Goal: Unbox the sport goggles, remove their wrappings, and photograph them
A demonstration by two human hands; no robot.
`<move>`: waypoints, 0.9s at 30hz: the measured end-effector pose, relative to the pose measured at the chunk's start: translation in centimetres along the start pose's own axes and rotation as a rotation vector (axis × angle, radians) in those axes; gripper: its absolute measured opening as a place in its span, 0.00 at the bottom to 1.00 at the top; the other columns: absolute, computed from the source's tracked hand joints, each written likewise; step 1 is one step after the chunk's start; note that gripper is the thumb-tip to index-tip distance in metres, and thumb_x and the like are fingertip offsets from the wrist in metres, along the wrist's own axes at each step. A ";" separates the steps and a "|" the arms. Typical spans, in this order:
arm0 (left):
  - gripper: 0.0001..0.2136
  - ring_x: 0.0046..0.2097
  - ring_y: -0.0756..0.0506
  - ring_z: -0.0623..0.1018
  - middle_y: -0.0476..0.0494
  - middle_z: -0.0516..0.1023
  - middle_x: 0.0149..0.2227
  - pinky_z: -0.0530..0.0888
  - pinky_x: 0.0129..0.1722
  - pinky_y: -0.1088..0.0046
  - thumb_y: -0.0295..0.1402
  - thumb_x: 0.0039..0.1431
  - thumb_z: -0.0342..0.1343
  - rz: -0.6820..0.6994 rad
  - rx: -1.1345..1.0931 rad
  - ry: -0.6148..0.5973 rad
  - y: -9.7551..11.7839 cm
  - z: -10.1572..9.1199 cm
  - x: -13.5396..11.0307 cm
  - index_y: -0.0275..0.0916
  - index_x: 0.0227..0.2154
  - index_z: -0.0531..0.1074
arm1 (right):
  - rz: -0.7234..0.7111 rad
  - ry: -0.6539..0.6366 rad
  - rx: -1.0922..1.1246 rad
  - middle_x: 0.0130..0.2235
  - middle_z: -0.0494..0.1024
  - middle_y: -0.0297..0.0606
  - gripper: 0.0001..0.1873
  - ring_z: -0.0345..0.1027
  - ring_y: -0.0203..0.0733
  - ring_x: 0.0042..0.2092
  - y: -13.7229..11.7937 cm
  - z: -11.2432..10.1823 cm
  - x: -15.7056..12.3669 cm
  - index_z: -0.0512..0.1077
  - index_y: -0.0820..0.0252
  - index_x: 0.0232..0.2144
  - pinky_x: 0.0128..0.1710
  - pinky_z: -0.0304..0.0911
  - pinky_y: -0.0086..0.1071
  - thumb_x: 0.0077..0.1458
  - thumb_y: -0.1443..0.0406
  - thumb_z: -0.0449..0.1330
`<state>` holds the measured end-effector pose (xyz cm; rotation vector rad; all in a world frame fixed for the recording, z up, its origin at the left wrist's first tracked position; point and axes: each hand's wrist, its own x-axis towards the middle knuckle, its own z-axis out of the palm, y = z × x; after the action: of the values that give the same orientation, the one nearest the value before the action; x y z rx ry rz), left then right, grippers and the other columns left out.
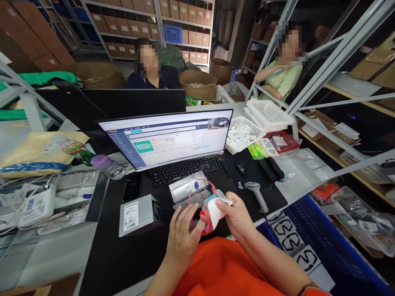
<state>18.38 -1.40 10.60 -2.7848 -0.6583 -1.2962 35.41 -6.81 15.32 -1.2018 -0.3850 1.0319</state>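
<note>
While I held the cloth bundle (211,216) low over the near part of the black desk mat (123,259), both of my hands were closed on it. My right hand (236,216) pinched its white upper edge between thumb and fingers. My left hand (182,238) had its fingers curled against the red lower side. The bundle was soft and crumpled, in red, white and teal, and a thin red loop rose from it toward the box behind.

Just beyond it lay an open grey box (188,187) with a small label inside. To the left of that sat a closed grey box (137,213) with a white barcode label on top. A barcode scanner (255,191) lay on the mat just to the right of my right hand, with a black mouse (240,167) farther back. Behind the open box stood the keyboard (185,168) and the lit monitor (168,137), which showed a page of forms. A dark phone (132,187) lay left of the keyboard, near a purple-capped bottle (106,165). White plastic baskets (243,132) stood at the monitor's right. Across the desk sat a person in a dark top (152,78), and farther right, by the shelf frame, a person in a pale green top (282,78).
</note>
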 end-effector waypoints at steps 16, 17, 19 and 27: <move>0.08 0.45 0.38 0.83 0.33 0.83 0.39 0.80 0.50 0.54 0.22 0.57 0.62 -0.040 0.007 0.281 -0.2 0.9 -1.5 0.34 0.39 0.73 | 0.170 -0.053 0.243 0.21 0.56 0.24 0.40 0.48 0.31 0.25 0.7 3.7 0.7 0.46 0.56 0.19 0.26 0.49 0.27 0.29 0.55 0.78; 0.08 0.45 0.38 0.83 0.33 0.83 0.40 0.80 0.50 0.54 0.22 0.57 0.62 -0.049 0.011 0.274 -0.3 0.9 -1.3 0.34 0.40 0.73 | 0.141 -0.045 0.235 0.21 0.55 0.24 0.40 0.47 0.31 0.25 1.0 3.7 0.6 0.46 0.56 0.19 0.26 0.49 0.27 0.30 0.53 0.77; 0.09 0.46 0.37 0.83 0.35 0.84 0.40 0.80 0.50 0.55 0.23 0.57 0.62 -0.090 0.018 0.275 -0.3 0.8 -0.8 0.35 0.41 0.74 | 0.018 -0.025 0.136 0.20 0.52 0.24 0.39 0.43 0.31 0.24 2.4 3.7 -0.4 0.46 0.55 0.18 0.25 0.46 0.27 0.35 0.50 0.75; 0.09 0.43 0.39 0.84 0.39 0.84 0.38 0.83 0.45 0.60 0.23 0.57 0.62 -0.155 -0.035 0.317 0.5 0.4 -0.6 0.37 0.40 0.74 | -0.115 -0.112 -0.055 0.19 0.52 0.25 0.38 0.43 0.32 0.24 2.9 2.8 -1.2 0.46 0.55 0.15 0.23 0.44 0.28 0.38 0.50 0.74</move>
<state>18.54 -1.97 9.99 -2.5082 -0.8481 -1.7424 31.50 -6.19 14.06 -1.1606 -0.5670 0.9970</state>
